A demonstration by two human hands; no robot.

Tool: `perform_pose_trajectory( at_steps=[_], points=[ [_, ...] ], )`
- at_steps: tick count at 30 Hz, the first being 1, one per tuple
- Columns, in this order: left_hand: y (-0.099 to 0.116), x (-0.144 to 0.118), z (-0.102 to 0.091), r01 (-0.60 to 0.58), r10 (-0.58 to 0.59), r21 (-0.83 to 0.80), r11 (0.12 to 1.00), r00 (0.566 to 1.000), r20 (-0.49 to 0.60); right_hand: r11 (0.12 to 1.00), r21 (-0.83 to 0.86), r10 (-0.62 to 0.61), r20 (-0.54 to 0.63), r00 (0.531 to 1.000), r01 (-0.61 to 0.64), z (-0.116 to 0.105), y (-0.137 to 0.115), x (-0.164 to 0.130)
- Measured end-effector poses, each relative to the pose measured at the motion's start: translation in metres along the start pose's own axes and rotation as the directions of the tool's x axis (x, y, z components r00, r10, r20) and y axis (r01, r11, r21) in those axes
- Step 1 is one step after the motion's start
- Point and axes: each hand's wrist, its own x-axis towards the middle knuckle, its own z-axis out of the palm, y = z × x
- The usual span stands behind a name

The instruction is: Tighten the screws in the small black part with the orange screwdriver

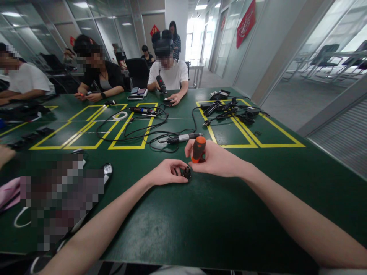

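A wide green table (200,229), marked with yellow tape rectangles (249,130), is seen from above, with other people seated along its far and left sides. A tangle of black cables (134,131) lies across the middle, and a corded electric screwdriver (183,138) rests just beyond the hands, its cord looping back toward the tangle. A second heap of tools and cords (229,110) sits at the far right, well apart.

The right hand (218,160) is closed around a stubby screwdriver with an orange handle (198,149), held upright with its tip pointed down at the table. The left hand (168,172) is pinched shut on a small dark cylindrical part (187,172), which is pressed to the table surface just below the screwdriver. The tip itself is hidden between the fingers, so contact cannot be confirmed.

A slip is judged the chief risk: the part is held only by fingertips on a smooth surface, and if the tool is tilted or pushed off-centre, the tip could skid onto the left fingers or the part could roll away. The corded screwdriver nearby could also be nudged by the right knuckles.
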Motion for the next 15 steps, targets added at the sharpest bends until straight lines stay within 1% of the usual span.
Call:
perform_pose_trajectory(
  at_steps=[2, 7, 15],
  points=[
    [0.0002, -0.0001, -0.0001, 0.005, -0.005, 0.003, 1.000, 1.000, 0.001, 1.000, -0.021, 0.004, -0.005, 1.000, -0.004, 0.0007, 0.0010, -0.0002],
    [0.0016, -0.0006, 0.0000, 0.012, -0.012, 0.005, 1.000, 1.000, 0.003, 0.995, -0.097, -0.003, -0.061, 0.998, -0.003, 0.0017, 0.0021, -0.0018],
    [0.0014, -0.0002, 0.0004, 0.007, -0.007, 0.000, 1.000, 1.000, 0.001, 1.000, -0.028, -0.014, -0.007, 1.000, 0.013, -0.0002, 0.0007, -0.0003]
  ],
)
